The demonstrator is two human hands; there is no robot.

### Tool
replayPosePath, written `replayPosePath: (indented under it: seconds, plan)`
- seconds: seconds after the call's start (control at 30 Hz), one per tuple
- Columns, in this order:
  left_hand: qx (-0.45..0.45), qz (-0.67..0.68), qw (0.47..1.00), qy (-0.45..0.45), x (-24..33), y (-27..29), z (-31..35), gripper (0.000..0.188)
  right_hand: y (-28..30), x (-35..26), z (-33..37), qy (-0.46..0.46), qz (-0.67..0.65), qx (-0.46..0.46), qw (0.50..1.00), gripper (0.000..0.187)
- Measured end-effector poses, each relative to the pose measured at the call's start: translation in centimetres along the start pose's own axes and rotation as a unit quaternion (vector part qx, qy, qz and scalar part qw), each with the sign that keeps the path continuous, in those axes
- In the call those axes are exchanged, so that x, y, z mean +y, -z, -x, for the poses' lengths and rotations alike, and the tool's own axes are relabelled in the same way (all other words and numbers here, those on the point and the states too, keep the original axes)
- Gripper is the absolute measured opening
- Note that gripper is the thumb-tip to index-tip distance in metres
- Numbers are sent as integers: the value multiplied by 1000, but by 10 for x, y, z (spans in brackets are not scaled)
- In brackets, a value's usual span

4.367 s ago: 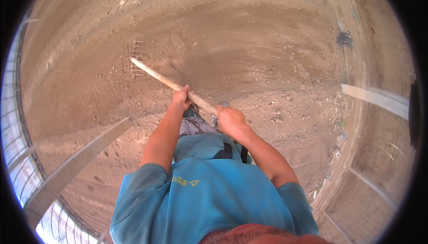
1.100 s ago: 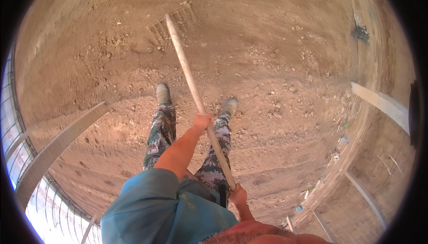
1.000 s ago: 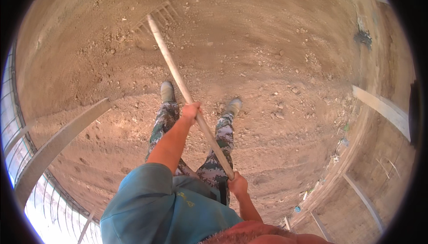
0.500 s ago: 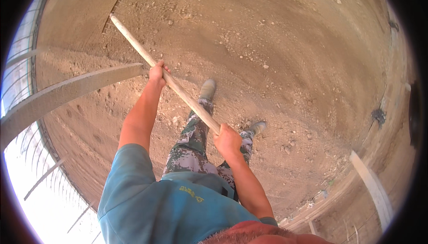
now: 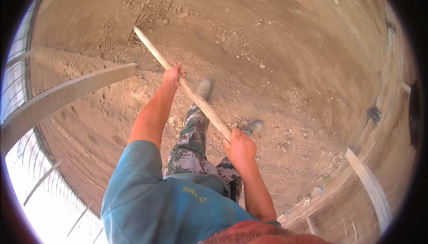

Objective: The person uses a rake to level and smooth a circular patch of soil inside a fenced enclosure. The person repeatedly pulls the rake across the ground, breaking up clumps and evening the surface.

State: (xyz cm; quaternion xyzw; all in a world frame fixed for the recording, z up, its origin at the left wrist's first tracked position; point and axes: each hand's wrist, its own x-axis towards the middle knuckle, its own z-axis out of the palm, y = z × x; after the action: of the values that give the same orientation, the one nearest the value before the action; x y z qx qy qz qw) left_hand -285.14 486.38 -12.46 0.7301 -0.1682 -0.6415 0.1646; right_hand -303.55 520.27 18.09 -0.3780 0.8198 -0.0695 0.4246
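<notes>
A rake (image 5: 199, 100) with a long pale wooden handle slants across the view, from far left down to my right side. My left hand (image 5: 173, 75) is closed round the middle of the handle. Near its close end, my right hand (image 5: 241, 147) grips it too. The dark rake head (image 5: 135, 26) lies on the soil at the far left, seen almost edge-on, so its teeth hardly show. Loose brown soil (image 5: 178, 32) with small clods and stones surrounds it.
A concrete post (image 5: 71, 88) rises at the left, close to my left arm. Another pale post (image 5: 372, 188) stands at the right, before an earthen bank. Wire netting (image 5: 29, 155) edges the far left side. My boots (image 5: 204, 89) stand on the pebbly ground.
Both hands have drawn the rake toward my right and closer to me. Its head has slid across the soil and turned, showing fewer teeth.
</notes>
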Motion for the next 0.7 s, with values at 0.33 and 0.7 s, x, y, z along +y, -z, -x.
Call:
replayPosePath:
  seconds: [0.33,0.7]
  plan:
    - [-3,-29,992,123,-269,-97,141,26,-48,226,207,-191,-41,9,981,38]
    - [-61,-167,947,268,-507,-141,341,30,-193,348,478,-369,-18,108,923,28]
